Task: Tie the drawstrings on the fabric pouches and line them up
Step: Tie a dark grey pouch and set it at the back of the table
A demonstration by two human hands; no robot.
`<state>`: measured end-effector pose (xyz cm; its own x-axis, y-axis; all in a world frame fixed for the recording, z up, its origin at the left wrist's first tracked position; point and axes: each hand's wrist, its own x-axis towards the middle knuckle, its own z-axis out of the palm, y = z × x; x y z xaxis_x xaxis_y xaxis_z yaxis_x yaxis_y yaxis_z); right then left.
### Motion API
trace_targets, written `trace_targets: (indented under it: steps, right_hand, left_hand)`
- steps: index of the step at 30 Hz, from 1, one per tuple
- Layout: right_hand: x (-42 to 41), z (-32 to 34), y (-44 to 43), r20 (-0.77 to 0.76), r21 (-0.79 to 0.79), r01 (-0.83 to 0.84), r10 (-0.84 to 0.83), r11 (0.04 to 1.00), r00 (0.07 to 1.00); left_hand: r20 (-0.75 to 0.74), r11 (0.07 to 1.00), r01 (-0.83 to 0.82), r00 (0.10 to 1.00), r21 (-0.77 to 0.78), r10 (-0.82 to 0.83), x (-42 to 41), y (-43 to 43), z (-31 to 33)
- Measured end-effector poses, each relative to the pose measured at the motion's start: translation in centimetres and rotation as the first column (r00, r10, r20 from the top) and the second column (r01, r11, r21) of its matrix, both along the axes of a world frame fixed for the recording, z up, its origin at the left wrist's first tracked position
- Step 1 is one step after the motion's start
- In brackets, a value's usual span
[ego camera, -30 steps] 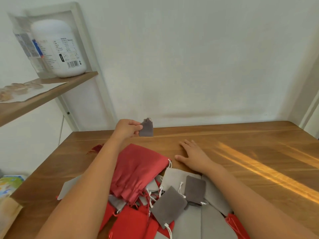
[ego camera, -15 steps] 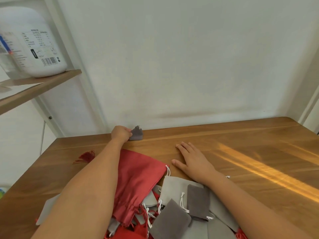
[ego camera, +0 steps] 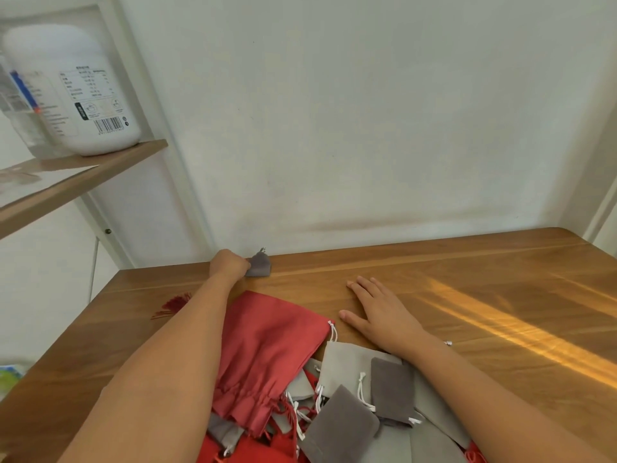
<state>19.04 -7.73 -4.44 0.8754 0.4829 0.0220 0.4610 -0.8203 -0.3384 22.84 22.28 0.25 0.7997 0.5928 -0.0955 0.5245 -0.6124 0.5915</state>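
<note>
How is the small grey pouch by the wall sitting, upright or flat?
Upright. The small grey pouch rests on its base, gathered top pointing up, left hand holding its side.

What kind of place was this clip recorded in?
Probably a home or small workroom: a wooden table against a plain white wall, a side shelf holding a large white bottle, and a pile of drawstring pouches.

A wooden table (ego camera: 467, 262) meets a pale wall (ego camera: 367, 111); a sunlit streak (ego camera: 521, 332) crosses it beside a shelf (ego camera: 83, 175).
</note>
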Motion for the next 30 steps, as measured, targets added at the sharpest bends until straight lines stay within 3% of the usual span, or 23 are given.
trace_targets:
  steps: [5,7,11,15,18,21,24,27,30]
  right_hand:
    - [0.0,1.0,-0.1,-0.094,0.067,0.011,-0.005,0.998,0.996]
    - [0.2,2.0,-0.2,-0.186,0.116,0.033,-0.011,0.993,0.982]
    - [-2.2,4.6,-0.3,-0.174,0.262,-0.029,0.077,0.965,0.982]
    - [-7.8,7.1,-0.8,-0.265,0.486,-0.296,0.461,0.822,0.847]
    - [-10.6,7.5,-1.6,-0.329,0.341,-0.474,0.576,0.812,0.748]
    - [-11.6,6.7,-1.9,-0.289,0.172,-0.562,0.587,0.809,0.756]
    - [-11.4,6.2,-1.8,-0.170,0.168,-0.565,0.589,0.808,0.790]
    - [-10.7,6.5,-1.9,-0.083,0.395,-0.465,0.535,0.793,0.841]
    - [-9.8,7.5,-2.0,-0.148,0.705,-0.192,0.407,0.683,0.902]
  left_hand:
    - [0.123,0.991,0.110,0.985,0.078,-0.119,-1.4,-2.5,2.3]
    - [0.096,0.963,0.259,0.959,0.074,-0.266,-3.0,-4.0,3.4]
    - [-0.181,0.814,0.580,0.805,0.038,-0.565,-7.7,-6.8,4.2]
    - [-0.367,0.736,0.672,0.708,0.085,-0.604,-11.7,-7.5,3.3]
    - [-0.461,0.753,0.650,0.702,0.104,-0.542,-14.2,-6.9,2.7]
    - [-0.527,0.774,0.622,0.700,0.119,-0.482,-16.0,-6.4,3.4]
    - [-0.585,0.791,0.594,0.697,0.145,-0.415,-16.9,-6.6,5.0]
    - [-0.344,0.848,0.512,0.827,0.138,-0.444,-17.1,-6.5,5.8]
    - [0.002,0.878,0.477,0.879,-0.036,-0.477,-17.2,-7.3,6.7]
